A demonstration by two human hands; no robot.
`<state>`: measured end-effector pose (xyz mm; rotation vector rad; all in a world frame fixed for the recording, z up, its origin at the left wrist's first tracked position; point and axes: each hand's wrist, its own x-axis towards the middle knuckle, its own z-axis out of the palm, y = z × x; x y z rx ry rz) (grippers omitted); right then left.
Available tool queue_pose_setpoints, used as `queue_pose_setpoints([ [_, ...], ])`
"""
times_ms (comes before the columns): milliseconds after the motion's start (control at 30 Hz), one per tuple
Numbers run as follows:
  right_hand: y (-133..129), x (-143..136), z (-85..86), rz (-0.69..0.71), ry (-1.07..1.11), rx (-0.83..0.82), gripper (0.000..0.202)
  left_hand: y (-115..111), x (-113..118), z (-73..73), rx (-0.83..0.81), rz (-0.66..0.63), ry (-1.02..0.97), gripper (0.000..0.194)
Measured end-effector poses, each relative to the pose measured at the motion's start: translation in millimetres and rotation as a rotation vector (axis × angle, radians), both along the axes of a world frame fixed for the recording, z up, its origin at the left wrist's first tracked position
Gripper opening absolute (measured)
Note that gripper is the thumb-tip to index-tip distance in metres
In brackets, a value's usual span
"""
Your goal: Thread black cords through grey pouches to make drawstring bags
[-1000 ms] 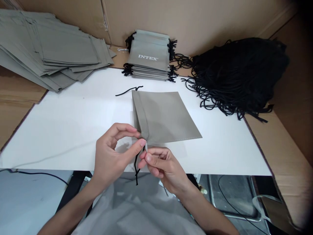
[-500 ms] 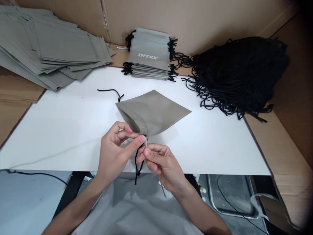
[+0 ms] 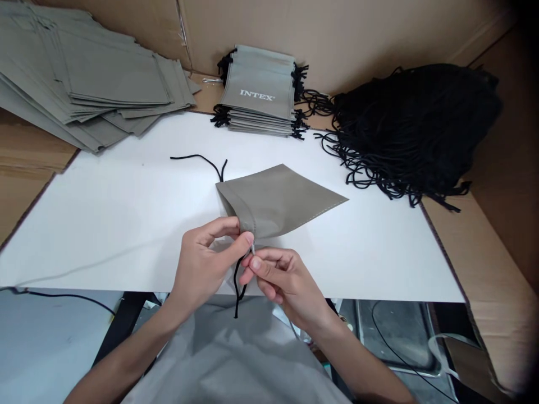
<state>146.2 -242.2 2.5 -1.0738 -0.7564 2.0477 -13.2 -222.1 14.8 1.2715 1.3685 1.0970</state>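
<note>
A grey-brown fabric drawstring bag (image 3: 288,202) lies slanted on the white table in front of me. My left hand (image 3: 202,266) is closed, pinching the bag's near corner by the hem between thumb and fingers. Just below that corner, my right hand (image 3: 290,283) pinches a thin silvery metal tool (image 3: 253,247); its tip is hidden at the hem. A black cord (image 3: 237,286) hangs between my hands over the table's front edge. At the far corner of the hem, two black cord ends (image 3: 210,164) stick out onto the table.
Flat grey bags (image 3: 113,73) are piled at the back left. A stack of corded bags (image 3: 261,84) marked INTEX stands at the back middle. To the right lies a big heap of black cords (image 3: 408,129). Cardboard walls (image 3: 337,33) surround the white tabletop (image 3: 105,207).
The bag has shifted a little to the right, and its far corner with the cord ends has moved along. Both hands stay pinched at the near corner, slightly lower and to the right.
</note>
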Motion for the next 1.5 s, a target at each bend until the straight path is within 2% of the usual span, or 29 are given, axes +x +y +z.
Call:
queue_pose_setpoints([
  [100,-2,5,2.1,0.085,0.084,-0.03,0.034,2,-2,-2.0,0.013,0.079,-0.067,0.01],
  [200,-9,10,1.1,0.146,0.159,-0.098,0.036,6,-5,-4.6,0.025,0.076,-0.145,0.01],
  [433,-24,4,-1.8,0.012,0.324,-0.24,0.029,3,-2,-3.6,0.028,0.017,-0.071,0.01],
  [633,-22,7,0.8,0.031,0.453,-0.381,0.022,5,-13,-5.9,-0.003,-0.023,-0.068,0.012],
  [733,-22,10,0.6,0.038,0.524,-0.455,0.013,7,-16,-5.9,-0.014,-0.046,-0.04,0.02],
  [833,-26,11,-0.8,0.028,0.573,-0.506,0.009,8,-15,-6.4,-0.064,-0.018,-0.003,0.02],
  [933,-31,10,-2.6,-0.002,0.603,-0.533,0.01,6,-14,-8.9,-0.059,0.001,0.064,0.015],
  [1100,-36,9,-5.4,-0.042,0.6,-0.559,0.011,3,-14,-11.3,-0.009,-0.074,0.172,0.015],
  [1300,-29,23,-7.8,0.033,0.504,-0.524,0.008,-5,-12,-7.9,-0.119,-0.253,0.082,0.02],
  [1400,-25,29,-6.6,0.073,0.476,-0.49,0.014,-8,-10,-7.7,-0.085,-0.183,0.092,0.018],
  [1500,-27,31,-6.6,0.17,0.488,-0.482,0.032,-9,-9,-9.4,-0.041,-0.09,0.098,0.017],
])
